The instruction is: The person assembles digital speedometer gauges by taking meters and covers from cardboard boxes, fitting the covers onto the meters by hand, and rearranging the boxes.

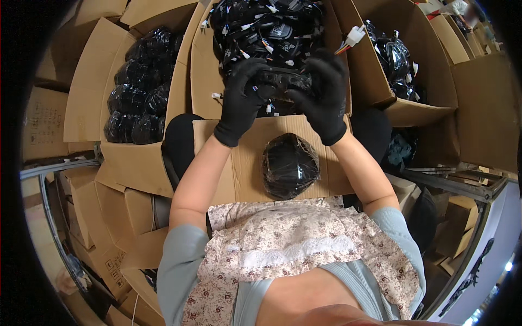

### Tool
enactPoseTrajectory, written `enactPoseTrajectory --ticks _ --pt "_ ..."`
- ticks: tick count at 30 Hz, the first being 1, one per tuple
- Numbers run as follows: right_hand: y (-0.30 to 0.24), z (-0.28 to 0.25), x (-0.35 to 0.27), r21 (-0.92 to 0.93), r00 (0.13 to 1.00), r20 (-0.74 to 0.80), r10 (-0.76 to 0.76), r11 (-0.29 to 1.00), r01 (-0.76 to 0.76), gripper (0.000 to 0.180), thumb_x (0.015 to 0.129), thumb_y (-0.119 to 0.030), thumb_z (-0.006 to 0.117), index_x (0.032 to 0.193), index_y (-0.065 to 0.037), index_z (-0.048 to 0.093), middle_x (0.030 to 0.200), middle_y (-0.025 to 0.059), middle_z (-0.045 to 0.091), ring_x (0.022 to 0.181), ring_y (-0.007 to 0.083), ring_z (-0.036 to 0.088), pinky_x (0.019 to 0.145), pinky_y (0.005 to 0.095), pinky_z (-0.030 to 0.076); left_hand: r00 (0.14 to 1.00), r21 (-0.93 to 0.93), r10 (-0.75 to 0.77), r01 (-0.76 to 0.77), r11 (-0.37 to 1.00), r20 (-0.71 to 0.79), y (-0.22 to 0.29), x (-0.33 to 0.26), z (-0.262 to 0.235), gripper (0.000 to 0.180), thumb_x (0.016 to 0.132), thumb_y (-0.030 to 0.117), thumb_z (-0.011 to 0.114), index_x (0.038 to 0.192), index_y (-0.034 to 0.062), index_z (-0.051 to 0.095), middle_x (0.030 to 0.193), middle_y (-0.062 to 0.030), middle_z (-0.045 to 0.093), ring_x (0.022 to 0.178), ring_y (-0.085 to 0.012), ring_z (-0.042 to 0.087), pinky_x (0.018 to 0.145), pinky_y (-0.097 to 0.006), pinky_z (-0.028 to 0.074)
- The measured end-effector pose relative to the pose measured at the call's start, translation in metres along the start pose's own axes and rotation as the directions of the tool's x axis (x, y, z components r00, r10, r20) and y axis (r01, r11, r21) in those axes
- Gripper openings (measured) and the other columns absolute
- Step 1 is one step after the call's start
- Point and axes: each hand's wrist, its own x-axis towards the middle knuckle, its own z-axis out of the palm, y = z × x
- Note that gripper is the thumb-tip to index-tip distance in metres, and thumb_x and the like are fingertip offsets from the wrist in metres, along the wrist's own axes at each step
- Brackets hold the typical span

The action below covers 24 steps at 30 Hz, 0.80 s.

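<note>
Both my hands wear black gloves and reach over the middle carton. Between them is a dark plastic housing (288, 80), its exact kind hard to tell against the black parts behind it. The fingers of my left hand (242, 98) curl around its left end. My right hand (327, 92) grips the other end, thumb underneath. A white plug connector (356, 36) on coloured wires sticks out beyond my right fingers. Nearer to me, a rounded black part wrapped in clear film (291, 166) lies on a cardboard flap (242, 174) across my lap.
Loose black parts with wires and small white connectors (272, 27) fill the middle carton. In the left carton (130, 163) film-wrapped black parts (136, 87) sit in rows. A right carton (427, 108) holds more black parts (394, 57). Metal frame bars (60, 167) flank me; another person (458, 10) is at far right.
</note>
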Motion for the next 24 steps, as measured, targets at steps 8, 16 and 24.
enactPoseTrajectory --ticks 8,16,24 --pt "-0.003 -0.014 0.003 -0.122 0.956 -0.141 -0.258 0.963 0.242 0.092 0.061 -0.032 0.09 0.134 -0.004 0.041 0.139 0.0203 0.038 0.135 0.0358 0.03 0.109 0.0436 0.032 0.937 0.19 0.349 -0.339 0.921 -0.02 0.009 -0.015 -0.005 0.038 0.069 -0.008 0.074 0.101 0.0105 0.066 0.122 -0.0118 0.054 0.11 -0.024 0.057 0.088 -0.032 0.051" --pt "0.001 -0.022 0.009 -0.147 0.892 -0.218 -0.395 0.917 0.37 0.061 0.065 -0.022 0.086 0.118 -0.008 0.059 0.137 0.0209 0.042 0.114 0.0361 0.054 0.098 0.0434 0.044 0.881 0.312 0.472 -0.456 0.834 0.027 0.023 -0.011 -0.014 0.038 0.068 -0.002 0.078 0.102 0.013 0.069 0.124 -0.0134 0.054 0.109 -0.029 0.057 0.087 -0.035 0.052" --pt "-0.013 -0.04 0.014 -0.038 0.898 0.255 -0.36 0.924 0.381 0.041 0.067 -0.019 0.081 0.104 -0.012 0.065 0.121 0.0107 0.061 0.101 0.0284 0.061 0.082 0.0394 0.046 0.956 0.264 0.249 -0.283 0.922 0.153 0.02 -0.028 -0.013 0.031 0.075 0.009 0.078 0.103 0.0053 0.065 0.126 -0.0163 0.051 0.114 -0.0306 0.054 0.097 -0.039 0.045"
